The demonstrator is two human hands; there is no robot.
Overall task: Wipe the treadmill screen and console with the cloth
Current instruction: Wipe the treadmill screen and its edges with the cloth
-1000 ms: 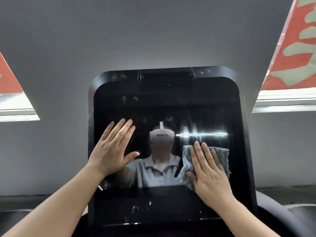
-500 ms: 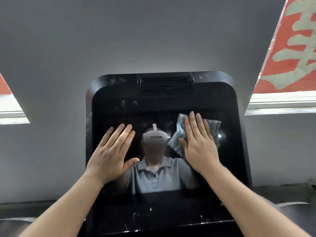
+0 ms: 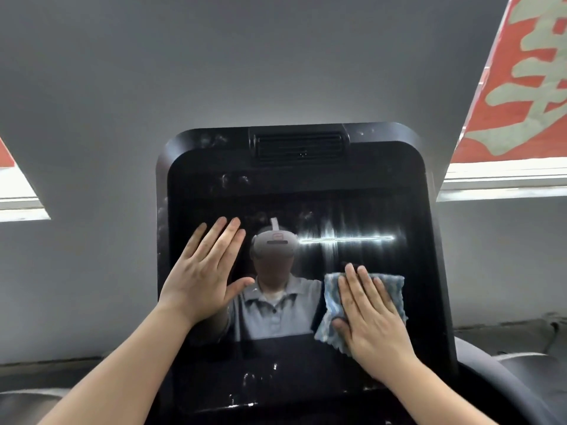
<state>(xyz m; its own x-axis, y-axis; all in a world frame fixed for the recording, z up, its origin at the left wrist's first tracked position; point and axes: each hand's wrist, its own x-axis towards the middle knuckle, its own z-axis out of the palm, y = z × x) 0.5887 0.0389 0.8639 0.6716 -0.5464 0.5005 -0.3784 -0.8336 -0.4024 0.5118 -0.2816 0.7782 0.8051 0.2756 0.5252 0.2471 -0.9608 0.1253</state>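
Note:
The treadmill's black glossy screen (image 3: 362, 210) fills the middle of the head view, set in a dark console frame (image 3: 190, 148) with a vent slot at the top. My left hand (image 3: 202, 271) lies flat on the left part of the glass, fingers spread, holding nothing. My right hand (image 3: 371, 317) presses a blue-and-white cloth (image 3: 394, 286) flat against the lower right of the screen. The cloth shows around my fingers and thumb. Smudges and white specks dot the upper and lower glass.
A grey wall (image 3: 92, 118) rises behind the console. A red banner with pale characters (image 3: 527, 87) hangs at the upper right above a white ledge. Dark grey handrail parts (image 3: 506, 378) curve at the lower right.
My right hand slid the cloth up the right side of the screen, then back down to the lower right. My left hand stayed flat on the left of the glass.

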